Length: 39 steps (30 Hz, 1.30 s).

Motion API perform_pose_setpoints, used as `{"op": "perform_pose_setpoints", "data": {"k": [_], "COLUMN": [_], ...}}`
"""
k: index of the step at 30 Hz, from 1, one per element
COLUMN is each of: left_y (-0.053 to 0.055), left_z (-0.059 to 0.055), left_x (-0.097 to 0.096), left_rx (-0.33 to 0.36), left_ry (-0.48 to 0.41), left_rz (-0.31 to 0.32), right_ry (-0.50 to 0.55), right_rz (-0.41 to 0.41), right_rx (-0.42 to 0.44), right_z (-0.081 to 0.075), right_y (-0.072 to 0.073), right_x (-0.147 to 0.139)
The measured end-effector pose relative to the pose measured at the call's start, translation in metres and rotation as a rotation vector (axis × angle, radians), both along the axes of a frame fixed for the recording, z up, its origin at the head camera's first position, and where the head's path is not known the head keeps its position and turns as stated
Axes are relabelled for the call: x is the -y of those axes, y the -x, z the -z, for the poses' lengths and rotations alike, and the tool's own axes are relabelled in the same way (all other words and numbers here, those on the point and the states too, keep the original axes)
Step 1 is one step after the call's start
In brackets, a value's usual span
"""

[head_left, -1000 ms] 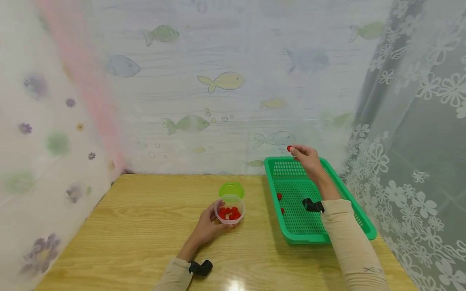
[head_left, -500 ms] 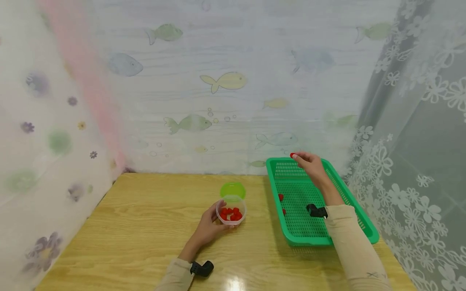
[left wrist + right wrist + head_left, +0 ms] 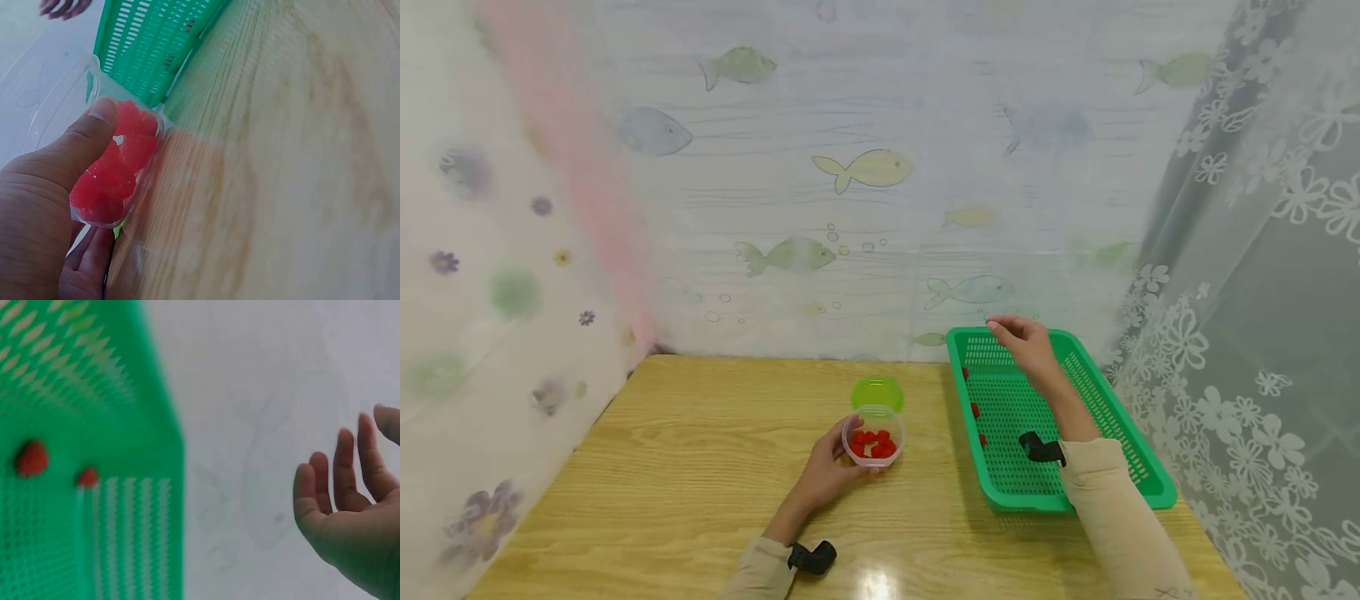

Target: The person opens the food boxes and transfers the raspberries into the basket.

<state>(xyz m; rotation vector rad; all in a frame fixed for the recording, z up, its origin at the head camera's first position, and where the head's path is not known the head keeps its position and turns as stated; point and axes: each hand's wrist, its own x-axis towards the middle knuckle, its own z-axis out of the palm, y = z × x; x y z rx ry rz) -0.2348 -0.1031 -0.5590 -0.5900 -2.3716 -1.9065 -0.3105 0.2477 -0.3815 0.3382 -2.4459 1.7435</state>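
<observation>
With thumb and fingers around its side, my left hand (image 3: 829, 477) holds a clear plastic tub (image 3: 880, 416) over the wooden table. Several small red berries (image 3: 119, 169) lie in the tub. My right hand (image 3: 1028, 348) hovers above the far end of a green perforated basket (image 3: 1022, 502); its fingers are relaxed, with nothing visible between them. Inside the basket, along its left wall, are three red berries: a far berry (image 3: 966, 374), a middle berry (image 3: 975, 409) and a near berry (image 3: 982, 440). The right wrist view shows two of them.
A bright green lid (image 3: 877, 392) is just behind the tub on the wooden table (image 3: 715, 467). A fish-patterned curtain (image 3: 865, 275) hangs at the table's far edge. A lacy flowered curtain (image 3: 1210, 333) borders the basket's right side.
My right hand has let go of the red berry it pinched, and a third berry now shows at the basket's far left. My left hand keeps the tub in the same place.
</observation>
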Motion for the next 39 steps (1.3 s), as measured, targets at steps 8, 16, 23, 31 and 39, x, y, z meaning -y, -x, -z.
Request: {"op": "perform_pose_setpoints", "data": {"k": [8,16,23,31,39], "left_y": [-0.001,0.001,0.004,0.004,-0.001], "left_z": [0.001,0.001,-0.002,-0.003,0.001], "left_x": [0.003,0.005,0.005,0.0,0.0], "left_rx": [0.012,0.028,0.002,0.054,0.04], "left_ry": [0.016,-0.005,-0.005,-0.005,-0.042], "left_rz": [-0.013,-0.005,0.008,-0.001,-0.021], "right_ry": [-0.009,-0.076,-0.175,-0.156,-0.152], "right_rz": [-0.099,-0.202,-0.092,-0.011,-0.073], "right_rx": [-0.123,-0.185,-0.136,-0.09,-0.023], "right_z": [-0.027,0.012,0.079,0.117,0.13], "right_y": [-0.048,-0.091,-0.085,-0.061,-0.064], "right_x": [0.061,0.144,0.179,0.174,0.176]}}
